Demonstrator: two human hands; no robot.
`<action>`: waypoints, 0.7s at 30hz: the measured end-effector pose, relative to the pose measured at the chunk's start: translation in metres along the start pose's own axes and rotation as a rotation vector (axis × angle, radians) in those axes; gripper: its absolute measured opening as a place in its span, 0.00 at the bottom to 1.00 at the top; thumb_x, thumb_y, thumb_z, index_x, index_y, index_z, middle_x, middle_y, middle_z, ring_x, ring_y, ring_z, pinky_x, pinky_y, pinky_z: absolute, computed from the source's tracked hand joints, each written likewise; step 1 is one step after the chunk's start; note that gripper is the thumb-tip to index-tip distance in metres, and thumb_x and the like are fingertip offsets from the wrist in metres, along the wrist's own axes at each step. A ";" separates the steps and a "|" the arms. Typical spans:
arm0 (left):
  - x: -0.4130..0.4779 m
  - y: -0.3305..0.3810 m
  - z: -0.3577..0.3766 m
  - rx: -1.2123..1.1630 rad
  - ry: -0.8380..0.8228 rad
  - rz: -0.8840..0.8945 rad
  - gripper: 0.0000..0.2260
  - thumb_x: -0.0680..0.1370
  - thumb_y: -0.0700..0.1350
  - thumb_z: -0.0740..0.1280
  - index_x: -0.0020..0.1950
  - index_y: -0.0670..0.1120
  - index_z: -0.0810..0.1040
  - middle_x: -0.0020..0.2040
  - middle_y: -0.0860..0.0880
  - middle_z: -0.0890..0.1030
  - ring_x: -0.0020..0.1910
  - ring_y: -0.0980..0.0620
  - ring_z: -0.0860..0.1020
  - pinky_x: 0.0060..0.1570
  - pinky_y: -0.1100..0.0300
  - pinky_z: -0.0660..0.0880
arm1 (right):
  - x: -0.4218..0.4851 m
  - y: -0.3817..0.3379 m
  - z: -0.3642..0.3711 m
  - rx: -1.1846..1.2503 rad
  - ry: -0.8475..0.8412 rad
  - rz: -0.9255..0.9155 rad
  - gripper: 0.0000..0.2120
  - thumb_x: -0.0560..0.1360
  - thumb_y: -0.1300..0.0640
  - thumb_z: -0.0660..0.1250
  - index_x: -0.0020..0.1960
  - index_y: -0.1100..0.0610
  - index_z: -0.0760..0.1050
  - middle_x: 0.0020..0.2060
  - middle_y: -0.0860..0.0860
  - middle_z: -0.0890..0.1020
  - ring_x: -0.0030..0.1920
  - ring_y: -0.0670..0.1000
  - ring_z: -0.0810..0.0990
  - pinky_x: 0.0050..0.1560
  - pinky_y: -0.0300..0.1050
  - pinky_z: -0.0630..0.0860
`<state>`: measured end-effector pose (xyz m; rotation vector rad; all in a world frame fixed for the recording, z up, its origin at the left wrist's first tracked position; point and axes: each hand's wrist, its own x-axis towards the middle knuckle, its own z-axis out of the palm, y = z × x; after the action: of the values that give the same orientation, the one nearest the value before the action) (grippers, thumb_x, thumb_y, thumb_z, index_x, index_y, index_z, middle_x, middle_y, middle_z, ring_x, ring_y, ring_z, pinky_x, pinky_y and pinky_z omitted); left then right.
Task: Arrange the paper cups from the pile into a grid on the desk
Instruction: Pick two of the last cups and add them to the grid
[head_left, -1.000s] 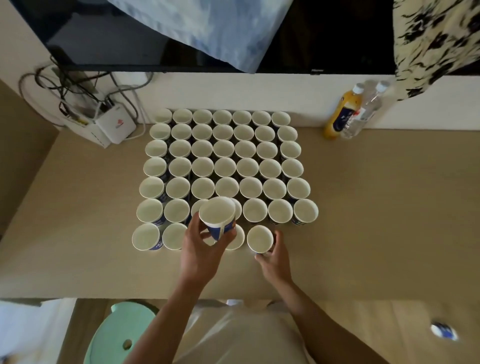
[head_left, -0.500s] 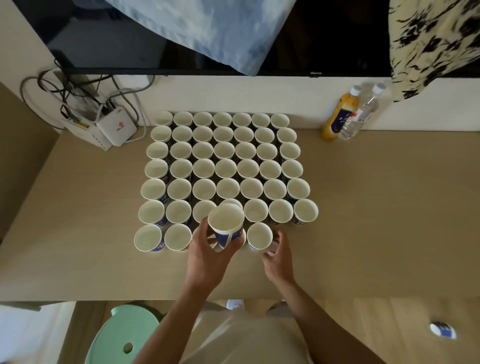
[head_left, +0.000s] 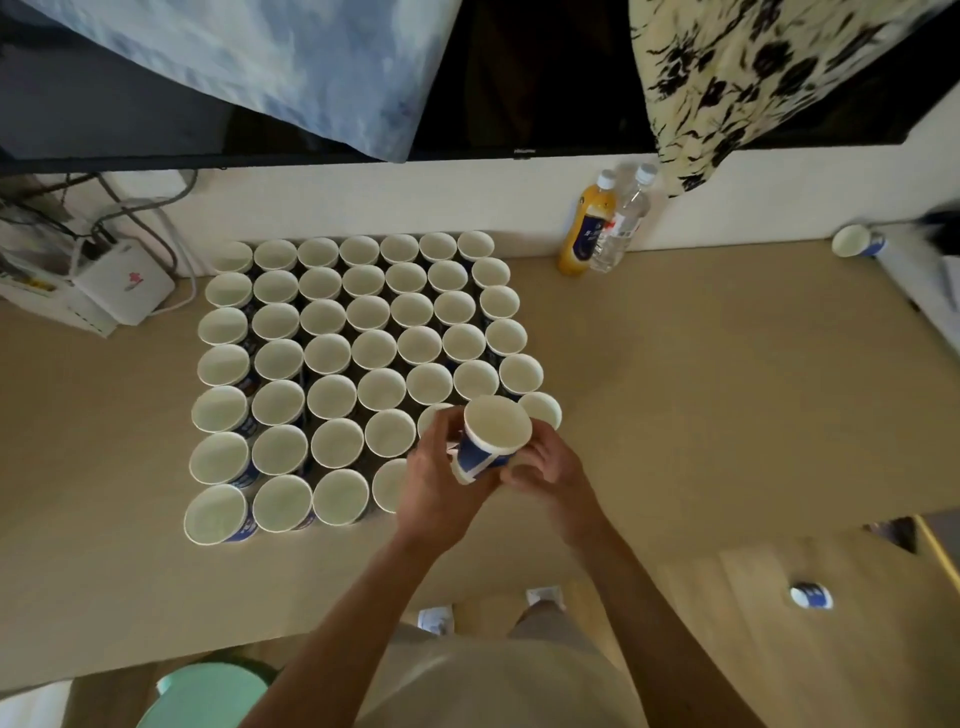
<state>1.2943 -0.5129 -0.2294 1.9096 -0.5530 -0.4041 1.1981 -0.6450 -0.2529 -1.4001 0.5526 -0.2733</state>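
So since half a second back the held cup stack (head_left: 491, 441) has slid right, from over the middle of the grid's (head_left: 363, 364) near row to over its near-right corner, and the right hand (head_left: 550, 465) has come up off the surface (head_left: 727, 415) to meet it. Both forearms reach in from the bottom edge and converge at that corner. The left hand (head_left: 441, 483) wraps the stack from the left and underneath, fingers curled closed around the blue-and-white wall, mouth tilted up toward the camera. The right hand's fingers are bent against the stack's lower right side, touching it; whether they're gripping or just steadying, I can't tell. The grid itself is upright white-rimmed cups, packed close, running from the near edge back to the wall. Printing on the cups is blue, but no word is readable. Right of the grid, against the wall, stand an orange bottle (head_left: 589, 228) with a blue label and a clear bottle (head_left: 623, 223), touching, text too small to read. Left of the grid sits a white box (head_left: 124, 283) with a small red logo, cables above it. One more cup (head_left: 857, 241) lies far right of the grid.
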 end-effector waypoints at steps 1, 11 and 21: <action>0.001 0.001 0.003 0.010 -0.010 0.019 0.27 0.66 0.45 0.81 0.61 0.48 0.75 0.52 0.57 0.82 0.47 0.66 0.79 0.43 0.76 0.71 | 0.000 -0.002 0.001 0.003 0.016 0.006 0.30 0.62 0.52 0.76 0.63 0.53 0.74 0.54 0.45 0.85 0.58 0.47 0.82 0.60 0.49 0.77; 0.000 -0.006 0.005 0.113 -0.186 0.152 0.33 0.67 0.47 0.79 0.70 0.49 0.72 0.58 0.54 0.80 0.54 0.60 0.77 0.51 0.72 0.71 | -0.003 0.005 -0.003 -0.019 0.114 -0.026 0.28 0.65 0.66 0.75 0.62 0.55 0.73 0.51 0.44 0.84 0.54 0.45 0.83 0.50 0.39 0.79; -0.003 -0.030 -0.021 0.151 -0.062 0.009 0.33 0.67 0.45 0.80 0.69 0.48 0.72 0.63 0.56 0.78 0.57 0.63 0.76 0.53 0.72 0.72 | 0.003 0.080 -0.011 -0.196 0.341 0.154 0.26 0.67 0.67 0.79 0.60 0.53 0.74 0.51 0.50 0.83 0.46 0.43 0.84 0.46 0.40 0.81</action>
<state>1.3084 -0.4852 -0.2487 2.0433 -0.6482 -0.4268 1.1840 -0.6432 -0.3321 -1.4994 0.9859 -0.3438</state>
